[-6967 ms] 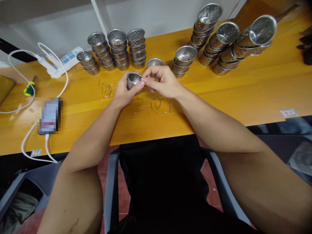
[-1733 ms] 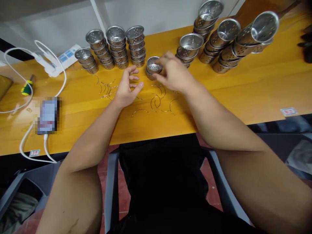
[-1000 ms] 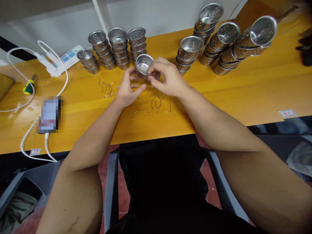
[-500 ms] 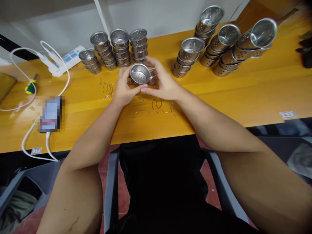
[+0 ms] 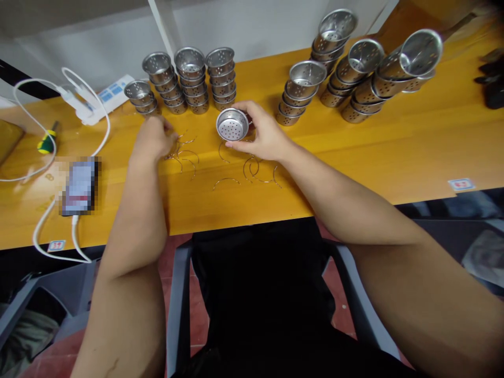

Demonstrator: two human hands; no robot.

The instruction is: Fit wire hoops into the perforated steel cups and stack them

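Note:
A perforated metal cup [image 5: 232, 127] is in my right hand [image 5: 260, 131], its fingers wrapped round the right side and the thumb at the near rim. The cup is tilted so that its holed bottom faces me. A small part of a wire handle shows at its right side. My left hand [image 5: 151, 139] is low over the left group of thin curved wires [image 5: 189, 155], with fingers bent and a gap between thumb and forefinger. I see nothing held in it; some of its fingers are hidden. More curved wires [image 5: 252, 168] lie below and beside the cup.
Stacked perforated cups [image 5: 191, 79] stand at the back left; taller stacks [image 5: 301, 92] stand and lean at the right. To the left are a power strip [image 5: 104, 100], white cables, a screwdriver [image 5: 48, 140] and a phone [image 5: 81, 186]. The table's front edge is close to me.
My left hand has let go of the cup and moved left to the wires. The cup stays in my right hand, with its holed bottom turned more toward me.

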